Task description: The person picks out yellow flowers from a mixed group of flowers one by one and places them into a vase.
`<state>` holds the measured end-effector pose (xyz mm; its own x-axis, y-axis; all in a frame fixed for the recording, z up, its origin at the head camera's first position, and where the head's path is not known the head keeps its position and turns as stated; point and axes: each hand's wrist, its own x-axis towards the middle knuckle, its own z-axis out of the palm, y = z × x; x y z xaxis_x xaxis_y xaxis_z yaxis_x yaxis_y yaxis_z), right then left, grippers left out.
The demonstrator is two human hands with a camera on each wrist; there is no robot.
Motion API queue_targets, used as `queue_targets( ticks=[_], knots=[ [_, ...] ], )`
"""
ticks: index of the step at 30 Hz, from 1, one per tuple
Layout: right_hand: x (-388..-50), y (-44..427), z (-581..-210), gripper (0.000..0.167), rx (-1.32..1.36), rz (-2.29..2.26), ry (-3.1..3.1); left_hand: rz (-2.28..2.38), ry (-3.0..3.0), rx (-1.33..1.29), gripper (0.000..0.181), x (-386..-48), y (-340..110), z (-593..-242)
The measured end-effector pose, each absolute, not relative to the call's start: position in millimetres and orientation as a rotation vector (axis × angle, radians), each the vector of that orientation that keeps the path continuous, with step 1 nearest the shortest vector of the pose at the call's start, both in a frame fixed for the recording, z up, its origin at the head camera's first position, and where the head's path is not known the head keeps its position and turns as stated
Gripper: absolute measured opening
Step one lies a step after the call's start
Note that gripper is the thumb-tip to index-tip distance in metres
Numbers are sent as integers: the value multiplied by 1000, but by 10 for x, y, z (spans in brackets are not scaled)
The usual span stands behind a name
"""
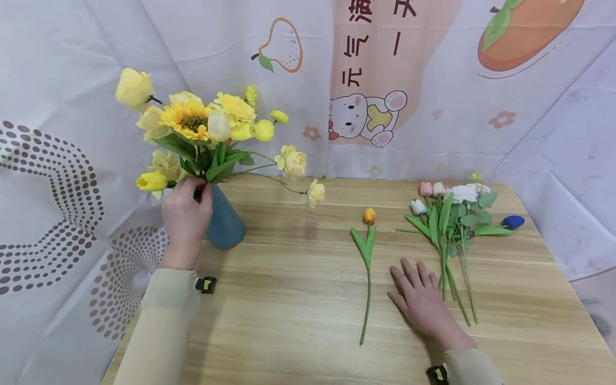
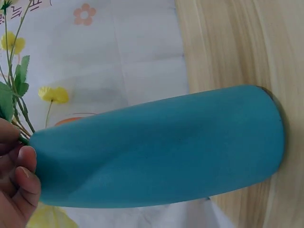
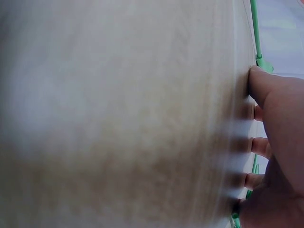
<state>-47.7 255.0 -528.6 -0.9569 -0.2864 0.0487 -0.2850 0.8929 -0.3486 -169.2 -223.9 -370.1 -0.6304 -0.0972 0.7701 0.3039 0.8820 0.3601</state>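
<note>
A blue vase (image 1: pixel 224 218) at the table's left holds a bunch of yellow and cream flowers, with a sunflower (image 1: pixel 192 123) and a pale tulip (image 1: pixel 218 126) in front. My left hand (image 1: pixel 187 208) is at the vase's mouth, thumb and fingers pinching a green flower stem (image 2: pixel 23 141); which bloom it belongs to is hidden. In the left wrist view the vase fills the middle. My right hand (image 1: pixel 422 302) rests flat on the table with fingers spread, between an orange tulip (image 1: pixel 369 216) and a pile of flowers (image 1: pixel 447 224).
The pile at the right has pink and white tulips, a white bloom (image 1: pixel 463 193), leaves and a blue tulip (image 1: pixel 513 222). A printed cloth (image 1: pixel 231 32) hangs behind and left of the wooden table (image 1: pixel 289 321). Two cream blooms (image 1: pixel 291 162) reach out right of the vase.
</note>
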Motion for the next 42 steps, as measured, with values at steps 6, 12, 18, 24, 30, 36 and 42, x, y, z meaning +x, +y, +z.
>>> queue_targets(
  ticks=[6, 12, 18, 24, 30, 36, 42],
  knots=[
    [-478, 2552, -5295, 56, -460, -553, 3047, -639, -2243, -57, 14, -1645, -2291, -3739],
    [-478, 2556, -5300, 56, -468, -558, 3054, -694, -2293, 21, 15, -1587, -2274, -3732],
    [-491, 2565, -5315, 56, -482, -566, 3065, -749, -2277, 73, 17, -1518, -2205, -3885],
    [-482, 2550, -5271, 56, -459, -552, 3036, -720, -2140, -24, 20, -1474, -2091, -4041],
    [-487, 2567, -5290, 56, -453, -559, 3042, -631, -2134, -259, 23, -1446, -1751, -4149],
    [-485, 2565, -5289, 56, -451, -555, 3040, -612, -2453, -398, 22, -1431, -1304, -4289],
    [-483, 2562, -5284, 55, -455, -557, 3042, -624, -2841, -396, 26, -1420, -869, -4474]
  ],
)
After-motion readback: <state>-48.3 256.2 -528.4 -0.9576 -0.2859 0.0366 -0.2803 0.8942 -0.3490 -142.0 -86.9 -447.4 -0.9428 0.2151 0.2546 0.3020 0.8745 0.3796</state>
